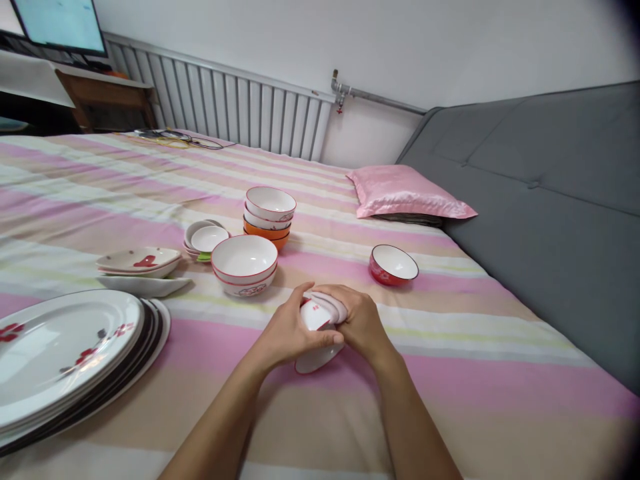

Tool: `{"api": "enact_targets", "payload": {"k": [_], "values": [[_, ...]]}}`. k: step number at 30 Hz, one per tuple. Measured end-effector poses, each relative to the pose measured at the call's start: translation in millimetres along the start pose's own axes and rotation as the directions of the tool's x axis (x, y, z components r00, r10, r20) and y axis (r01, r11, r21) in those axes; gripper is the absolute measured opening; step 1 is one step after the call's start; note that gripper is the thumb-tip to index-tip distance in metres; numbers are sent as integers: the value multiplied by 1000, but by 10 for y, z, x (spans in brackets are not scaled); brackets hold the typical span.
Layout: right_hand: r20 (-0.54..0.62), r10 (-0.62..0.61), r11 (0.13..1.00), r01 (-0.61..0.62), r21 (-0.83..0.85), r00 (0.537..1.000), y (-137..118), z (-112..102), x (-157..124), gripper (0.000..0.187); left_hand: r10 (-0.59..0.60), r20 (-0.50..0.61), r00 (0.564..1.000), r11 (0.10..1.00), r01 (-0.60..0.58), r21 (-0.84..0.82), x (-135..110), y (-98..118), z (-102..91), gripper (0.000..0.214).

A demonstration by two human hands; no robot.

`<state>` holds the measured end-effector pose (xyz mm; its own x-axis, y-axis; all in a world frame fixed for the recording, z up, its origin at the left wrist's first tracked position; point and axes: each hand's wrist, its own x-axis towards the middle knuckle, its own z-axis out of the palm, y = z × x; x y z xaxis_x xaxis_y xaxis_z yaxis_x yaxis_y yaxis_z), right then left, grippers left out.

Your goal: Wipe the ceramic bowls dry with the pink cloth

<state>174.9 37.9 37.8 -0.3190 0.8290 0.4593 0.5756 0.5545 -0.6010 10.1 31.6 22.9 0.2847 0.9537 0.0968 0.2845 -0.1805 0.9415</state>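
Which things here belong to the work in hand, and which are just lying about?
In the work:
white dish, in the left hand
pale folded cloth, it seems, in the right hand
likely also red bowl, stacked bowls, plate stack

Apparently just lying about:
pink pillow
cables

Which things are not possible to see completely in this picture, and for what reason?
Head view: full shape of the white dishware between the left hand and right hand; the hands cover it.
Head view: left part of the plate stack; cut by the left edge.
Head view: top of the monitor; cut by the upper edge.
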Motion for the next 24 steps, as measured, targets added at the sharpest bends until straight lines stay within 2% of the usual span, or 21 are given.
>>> {"api": "enact_targets", "payload": {"k": [4,11,17,21,24], "values": [[-3,66,993,-66,94,998,108,11,-10,61,-9,3,1000,1000,9,-3,7,-19,3,100],[51,206,942,-212,261,977,282,45,-10,57,-90,-1,996,996,90,7,15,34,7,100],[98,268,898,-285,334,958,393,81,-26,46,-151,0,989,988,151,-25,26,52,15,100],[113,324,886,-343,313,939,417,102,-40,30,-178,-10,984,982,177,-65,25,65,14,91],[142,369,867,-395,303,919,431,108,-56,29,-203,-20,979,975,200,-97,26,82,15,86]]}}
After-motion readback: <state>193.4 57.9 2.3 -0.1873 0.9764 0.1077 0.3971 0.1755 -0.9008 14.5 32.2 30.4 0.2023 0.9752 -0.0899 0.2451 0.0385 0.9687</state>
